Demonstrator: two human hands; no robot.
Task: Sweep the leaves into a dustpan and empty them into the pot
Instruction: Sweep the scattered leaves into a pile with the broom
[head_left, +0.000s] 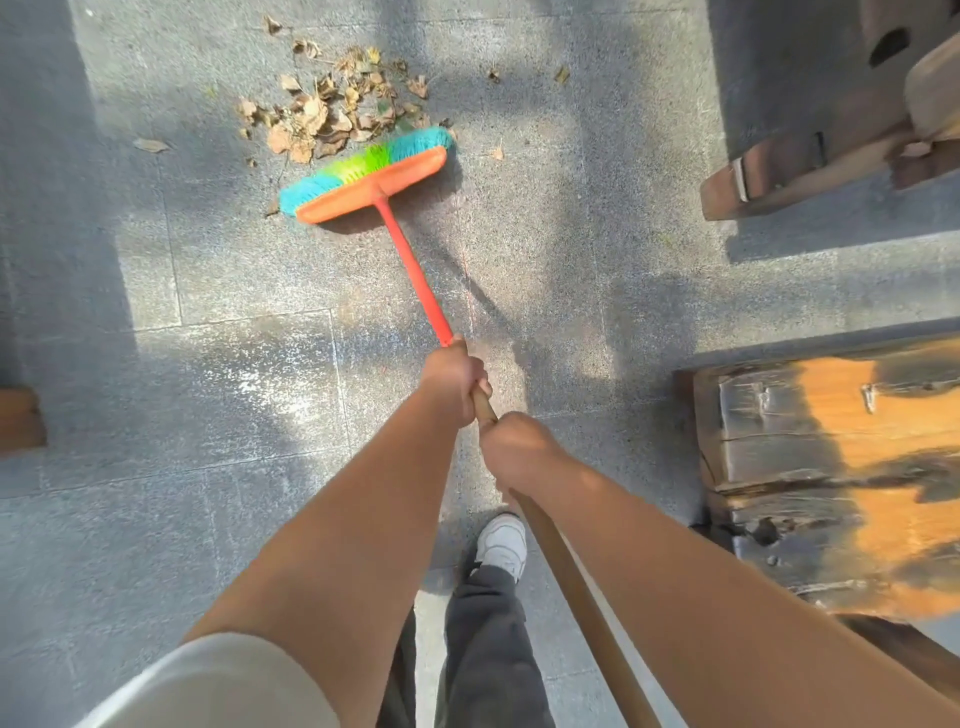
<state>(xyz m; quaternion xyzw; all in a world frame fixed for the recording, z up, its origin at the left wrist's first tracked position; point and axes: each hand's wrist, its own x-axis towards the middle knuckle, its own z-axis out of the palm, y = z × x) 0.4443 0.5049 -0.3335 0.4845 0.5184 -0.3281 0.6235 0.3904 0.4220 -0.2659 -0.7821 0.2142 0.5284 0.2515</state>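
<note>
A push broom (371, 179) with an orange head and blue-green bristles rests on the grey stone pavement, its bristles against a pile of dry brown leaves (332, 106). Its red shaft runs back to a wooden handle. My left hand (454, 379) grips the handle where red meets wood. My right hand (514, 449) grips the wooden part just behind it. A few stray leaves (150, 145) lie apart from the pile. No dustpan or pot is in view.
A weathered wooden bench or block (831, 467) stands close on my right. Another wooden piece (810, 161) lies at the upper right. A wooden edge (21, 421) shows at the far left. My white shoe (504, 540) is on the pavement below my hands.
</note>
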